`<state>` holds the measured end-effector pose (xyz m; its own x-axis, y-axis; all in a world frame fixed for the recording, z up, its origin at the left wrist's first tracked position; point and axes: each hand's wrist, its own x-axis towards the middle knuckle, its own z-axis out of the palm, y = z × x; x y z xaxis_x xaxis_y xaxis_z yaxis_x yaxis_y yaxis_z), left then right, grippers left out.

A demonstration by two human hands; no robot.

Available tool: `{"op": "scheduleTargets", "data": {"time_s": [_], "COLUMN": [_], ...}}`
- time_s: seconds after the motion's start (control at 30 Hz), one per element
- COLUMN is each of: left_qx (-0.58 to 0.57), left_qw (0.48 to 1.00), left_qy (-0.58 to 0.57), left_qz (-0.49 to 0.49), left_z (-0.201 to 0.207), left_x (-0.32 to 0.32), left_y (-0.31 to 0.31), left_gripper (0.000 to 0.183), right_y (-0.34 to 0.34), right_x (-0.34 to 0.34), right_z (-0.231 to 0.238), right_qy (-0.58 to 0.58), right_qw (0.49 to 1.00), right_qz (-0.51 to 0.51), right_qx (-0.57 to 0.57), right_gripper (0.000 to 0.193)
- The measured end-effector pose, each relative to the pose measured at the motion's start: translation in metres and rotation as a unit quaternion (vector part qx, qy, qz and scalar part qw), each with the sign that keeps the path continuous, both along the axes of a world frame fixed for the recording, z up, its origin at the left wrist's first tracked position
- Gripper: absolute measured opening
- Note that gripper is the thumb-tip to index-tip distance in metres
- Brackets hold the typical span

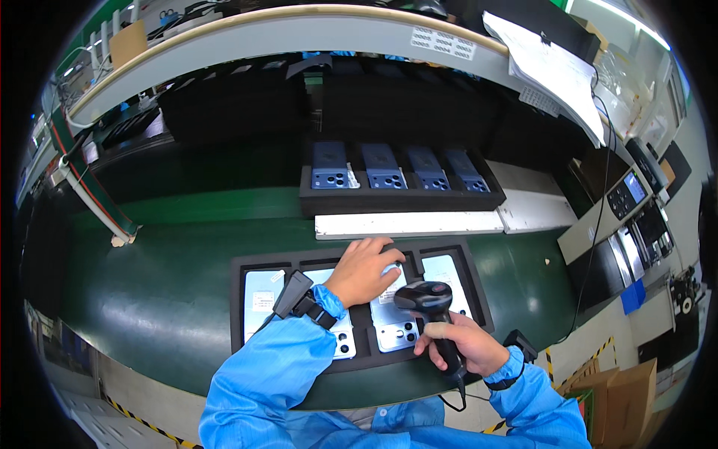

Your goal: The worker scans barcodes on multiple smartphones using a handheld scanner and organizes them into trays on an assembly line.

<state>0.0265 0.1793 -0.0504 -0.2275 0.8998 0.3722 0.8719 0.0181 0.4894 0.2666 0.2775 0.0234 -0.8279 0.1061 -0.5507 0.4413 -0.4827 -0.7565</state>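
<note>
- The right hand (462,343) holds a black handheld scanner (428,298) by its grip; its fingers are wrapped tight around the handle, and the scanner's head points down and to the left over the near tray.
- A dark cable runs from the bottom of the scanner's handle down past the right wrist.
- The near foam tray (247,263) is black, lies on the green desk (164,254) and holds four pale blue phones lying back side up in separate compartments.
- The left hand (363,271) rests palm down on the third phone (390,314) from the left; its fingers are loosely spread and bent, the tips touching the phone's upper end near the tray's far wall, gripping nothing.
- That phone lies flat in its compartment, with its lower part, where the camera lenses are, showing just below and left of the scanner's head.
- The scanner's head hangs just above the same phone, close beside the left hand's fingers but apart from them.
- A black band with a small device (299,293) sits on the left wrist over the blue sleeve.
- A second black tray (396,200) farther back holds four darker blue phones, well apart from both hands.
- A white slab (407,223) lies between the two trays.
</note>
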Motion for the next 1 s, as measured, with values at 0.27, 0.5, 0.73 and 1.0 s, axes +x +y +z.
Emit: {"op": "scheduleTargets", "data": {"time_s": [0.27, 0.5, 0.73, 1.0], "left_qx": [-0.007, -0.009, -0.013, -0.023], "left_qw": [0.999, 0.999, 0.999, 0.997], "left_qy": [0.030, 0.026, 0.024, 0.071], "left_qz": [-0.008, -0.017, -0.016, -0.003], "left_z": [-0.005, -0.004, -0.001, -0.004], "left_x": [0.002, 0.006, 0.003, 0.008], "left_y": [-0.008, -0.004, -0.004, -0.005], "left_gripper": [0.030, 0.031, 0.033, 0.035], "right_y": [0.003, 0.011, 0.012, 0.074], "right_x": [0.007, 0.007, 0.002, 0.024], "right_z": [-0.013, -0.024, -0.009, 0.007], "right_qy": [-0.031, -0.042, 0.017, 0.003], "right_qw": [0.999, 0.998, 0.999, 0.961], "right_qz": [0.028, 0.046, 0.028, -0.134], "right_qx": [0.004, 0.024, 0.012, 0.243], "right_gripper": [0.034, 0.040, 0.043, 0.025]}}
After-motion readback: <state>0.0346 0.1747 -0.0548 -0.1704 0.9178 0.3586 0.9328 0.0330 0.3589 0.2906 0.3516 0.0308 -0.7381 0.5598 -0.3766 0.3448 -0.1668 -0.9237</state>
